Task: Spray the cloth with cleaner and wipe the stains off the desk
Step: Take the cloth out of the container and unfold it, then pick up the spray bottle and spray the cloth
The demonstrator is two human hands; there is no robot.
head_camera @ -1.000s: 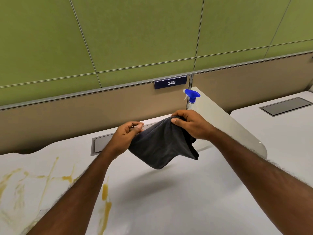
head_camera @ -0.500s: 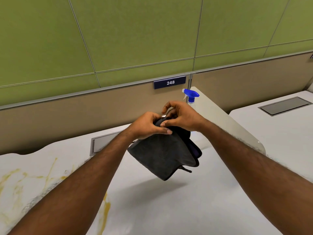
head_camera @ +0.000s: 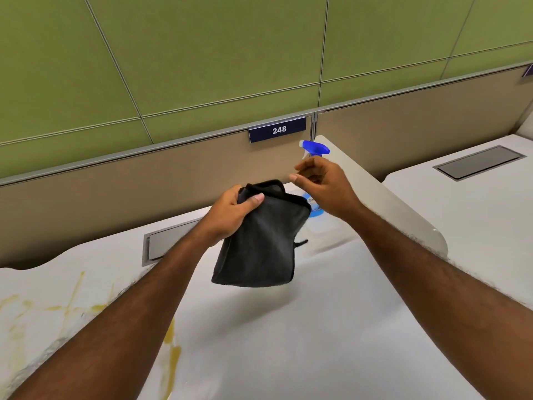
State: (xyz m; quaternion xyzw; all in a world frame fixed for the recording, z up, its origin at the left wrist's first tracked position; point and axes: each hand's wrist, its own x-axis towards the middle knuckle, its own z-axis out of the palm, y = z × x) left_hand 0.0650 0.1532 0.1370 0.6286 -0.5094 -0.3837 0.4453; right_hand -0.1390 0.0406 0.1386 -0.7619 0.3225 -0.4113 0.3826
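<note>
My left hand (head_camera: 230,213) grips the top edge of a folded dark grey cloth (head_camera: 262,243), which hangs in the air above the white desk (head_camera: 317,327). My right hand (head_camera: 323,186) is off the cloth, fingers apart and empty, raised just in front of the spray bottle (head_camera: 315,147). Only the bottle's blue trigger head and a bit of its clear body with blue label show; the hand and cloth hide the remainder. Yellow stains (head_camera: 72,304) streak the desk's left part, with another yellow streak (head_camera: 173,350) near my left forearm.
A beige partition with a blue "248" plate (head_camera: 278,129) backs the desk under green wall panels. A grey cable hatch (head_camera: 170,243) is set into the desk behind my left arm. A white curved divider (head_camera: 403,209) separates the neighbouring desk, which has its own hatch (head_camera: 480,161).
Both hands folded the cloth together; now my right hand has let go and moved up and right toward the spray bottle. My left hand alone holds the folded cloth.
</note>
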